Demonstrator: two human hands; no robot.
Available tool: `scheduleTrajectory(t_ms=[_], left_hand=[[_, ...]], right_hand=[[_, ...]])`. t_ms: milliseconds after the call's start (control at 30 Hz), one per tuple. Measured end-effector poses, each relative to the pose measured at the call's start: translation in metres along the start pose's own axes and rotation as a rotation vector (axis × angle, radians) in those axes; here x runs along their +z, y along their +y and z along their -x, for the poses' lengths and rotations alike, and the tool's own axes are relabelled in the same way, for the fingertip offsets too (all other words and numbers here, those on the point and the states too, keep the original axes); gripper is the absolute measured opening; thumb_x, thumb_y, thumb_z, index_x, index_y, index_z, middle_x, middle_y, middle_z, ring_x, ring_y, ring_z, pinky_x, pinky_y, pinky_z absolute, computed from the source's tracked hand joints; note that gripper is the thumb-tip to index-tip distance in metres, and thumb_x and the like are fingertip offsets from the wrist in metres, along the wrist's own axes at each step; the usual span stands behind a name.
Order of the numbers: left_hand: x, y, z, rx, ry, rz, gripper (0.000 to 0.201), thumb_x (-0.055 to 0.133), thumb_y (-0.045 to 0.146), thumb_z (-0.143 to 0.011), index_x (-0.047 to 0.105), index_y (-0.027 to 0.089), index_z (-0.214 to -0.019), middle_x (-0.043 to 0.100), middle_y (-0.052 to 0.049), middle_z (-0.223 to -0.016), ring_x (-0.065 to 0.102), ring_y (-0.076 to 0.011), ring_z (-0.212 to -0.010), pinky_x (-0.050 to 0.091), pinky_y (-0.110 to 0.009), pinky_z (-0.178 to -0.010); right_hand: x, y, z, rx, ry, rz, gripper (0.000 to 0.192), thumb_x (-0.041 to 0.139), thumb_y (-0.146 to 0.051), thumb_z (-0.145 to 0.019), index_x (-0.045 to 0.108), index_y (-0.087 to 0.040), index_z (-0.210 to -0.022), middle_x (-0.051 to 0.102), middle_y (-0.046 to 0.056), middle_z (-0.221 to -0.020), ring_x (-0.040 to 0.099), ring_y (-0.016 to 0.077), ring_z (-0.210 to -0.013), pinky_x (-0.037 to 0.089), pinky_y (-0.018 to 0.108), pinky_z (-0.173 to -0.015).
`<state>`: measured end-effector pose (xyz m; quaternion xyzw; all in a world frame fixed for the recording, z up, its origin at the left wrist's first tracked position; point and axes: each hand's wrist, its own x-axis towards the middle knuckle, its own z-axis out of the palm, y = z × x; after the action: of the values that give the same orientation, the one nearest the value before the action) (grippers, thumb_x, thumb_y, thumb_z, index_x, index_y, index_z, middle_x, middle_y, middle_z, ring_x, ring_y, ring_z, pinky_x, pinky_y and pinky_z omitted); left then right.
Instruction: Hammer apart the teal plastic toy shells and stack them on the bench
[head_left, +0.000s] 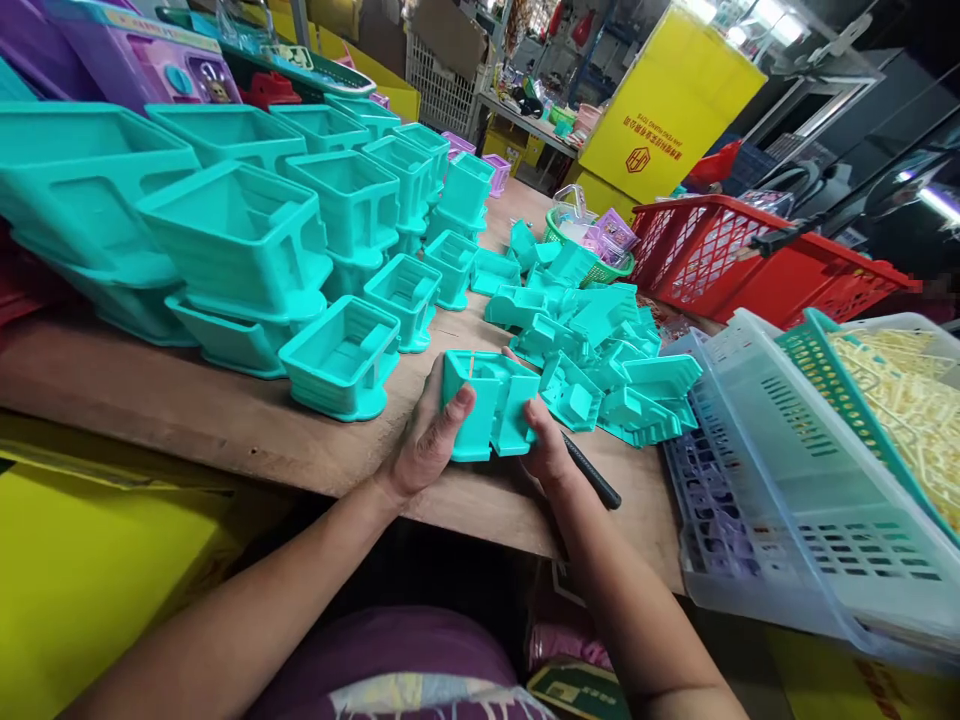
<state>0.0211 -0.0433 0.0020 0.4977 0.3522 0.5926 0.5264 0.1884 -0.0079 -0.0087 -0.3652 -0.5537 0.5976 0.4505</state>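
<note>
Left hand [429, 440] and right hand [547, 452] grasp the teal plastic housing [487, 405]; keep both halves square on the wooden bench [225, 420].

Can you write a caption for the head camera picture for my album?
Both hands, left and right, grip a teal plastic housing at a wooden table crowded with matching teal parts.

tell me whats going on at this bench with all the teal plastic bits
A person at a wooden workbench holds a teal moulded plastic housing between both bare hands: the left hand grips its left side, the right hand presses the right and also holds a black-handled tool. Stacks of similar teal plastic shells stand to the left, a loose pile of smaller teal pieces lies just behind, and a translucent plastic crate sits at right.
</note>
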Motion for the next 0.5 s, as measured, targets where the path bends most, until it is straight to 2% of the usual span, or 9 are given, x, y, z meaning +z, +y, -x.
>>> scheduleTrajectory(t_ms=[233, 367, 500], left_hand=[[0.000, -0.003, 0.002, -0.043, 0.086, -0.035, 0.063, 0.045, 0.058, -0.094, 0.044, 0.019, -0.143, 0.057, -0.011, -0.139, 0.054, -0.0312, -0.128, 0.048, -0.043, -0.105], [0.002, -0.009, 0.004, -0.047, 0.127, -0.031, 0.061, 0.050, 0.058, -0.092, 0.047, 0.024, -0.142, 0.060, -0.009, -0.135, 0.055, -0.0322, -0.126, 0.048, -0.047, -0.105], [0.002, -0.010, 0.005, -0.046, 0.151, -0.003, 0.066, 0.055, 0.057, -0.090, 0.045, 0.021, -0.144, 0.059, -0.011, -0.136, 0.053, -0.0344, -0.129, 0.044, -0.048, -0.109]], right_hand=[[0.004, 0.006, 0.000, -0.003, -0.016, -0.077, 0.084, 0.063, -0.063, -0.077, 0.038, -0.029, -0.149, 0.053, 0.002, -0.146, 0.043, 0.0321, -0.140, 0.038, 0.049, -0.115], [0.002, 0.008, 0.001, -0.013, -0.023, -0.009, 0.087, 0.057, -0.067, -0.079, 0.033, -0.028, -0.152, 0.050, 0.003, -0.149, 0.040, 0.0331, -0.142, 0.036, 0.050, -0.116], [0.000, 0.010, 0.001, 0.012, -0.019, 0.101, 0.093, 0.049, -0.074, -0.078, 0.026, -0.027, -0.155, 0.045, 0.003, -0.152, 0.037, 0.0346, -0.143, 0.035, 0.052, -0.117]])
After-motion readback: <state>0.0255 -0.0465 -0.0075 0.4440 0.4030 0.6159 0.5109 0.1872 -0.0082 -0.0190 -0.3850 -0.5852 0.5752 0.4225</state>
